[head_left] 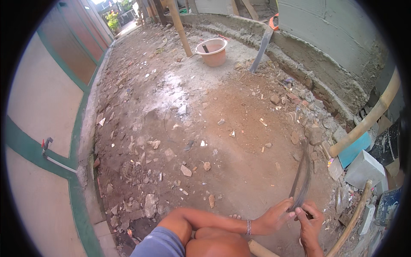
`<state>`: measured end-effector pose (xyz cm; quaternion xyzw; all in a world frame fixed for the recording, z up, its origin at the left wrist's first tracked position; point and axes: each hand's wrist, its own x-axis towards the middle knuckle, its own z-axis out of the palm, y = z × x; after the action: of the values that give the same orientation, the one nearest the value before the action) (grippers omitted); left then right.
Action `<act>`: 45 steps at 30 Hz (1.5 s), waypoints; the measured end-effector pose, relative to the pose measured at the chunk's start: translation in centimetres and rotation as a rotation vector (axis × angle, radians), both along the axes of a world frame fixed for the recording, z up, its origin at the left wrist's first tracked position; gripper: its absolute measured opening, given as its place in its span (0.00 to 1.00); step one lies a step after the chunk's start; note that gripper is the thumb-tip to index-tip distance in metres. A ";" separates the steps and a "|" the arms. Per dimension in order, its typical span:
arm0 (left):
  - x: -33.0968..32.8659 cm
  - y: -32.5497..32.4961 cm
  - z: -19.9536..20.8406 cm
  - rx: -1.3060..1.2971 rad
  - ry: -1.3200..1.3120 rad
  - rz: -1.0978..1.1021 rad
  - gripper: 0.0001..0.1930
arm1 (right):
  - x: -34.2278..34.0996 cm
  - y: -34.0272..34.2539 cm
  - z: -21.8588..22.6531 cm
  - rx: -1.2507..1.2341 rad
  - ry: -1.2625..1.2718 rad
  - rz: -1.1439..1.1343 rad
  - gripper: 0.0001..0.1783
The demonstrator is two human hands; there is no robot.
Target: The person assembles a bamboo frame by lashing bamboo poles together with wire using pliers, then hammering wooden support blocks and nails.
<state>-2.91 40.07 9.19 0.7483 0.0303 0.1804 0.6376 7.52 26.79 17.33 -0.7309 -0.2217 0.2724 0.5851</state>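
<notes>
Rubble-strewn dirt yard [205, 128], both hands gripping wire loop [302, 180]

Bucket [212, 51] stands far ahead; wire bundle [301, 182] lies right of rubble [145, 171].

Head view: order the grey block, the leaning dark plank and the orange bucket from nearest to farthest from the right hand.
Measured from the right hand:
1. Grey block, just up and to its right among the rubble by the wall.
2. Leaning dark plank, far up the yard against the low concrete ledge.
3. Orange bucket, farthest, left of the plank beside a bamboo post.
</notes>
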 end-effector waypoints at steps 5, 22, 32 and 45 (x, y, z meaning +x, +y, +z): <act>-0.3 -0.5 -0.5 -0.029 0.037 0.081 0.21 | -0.6 0.8 0.5 0.057 0.054 -0.083 0.07; 0.0 0.5 3.1 -0.081 0.115 0.165 0.19 | 0.6 -0.2 1.5 0.035 0.180 -0.004 0.09; -0.6 0.2 0.7 -0.177 0.053 0.208 0.18 | -0.1 0.3 1.9 -0.023 0.217 0.031 0.14; -0.4 0.4 2.0 -0.095 0.101 0.237 0.15 | 0.1 0.0 1.6 -0.042 0.162 0.038 0.12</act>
<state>-3.29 40.48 11.21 0.7166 0.1589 0.2148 0.6443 7.66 26.83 18.91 -0.7142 -0.1819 0.3461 0.5805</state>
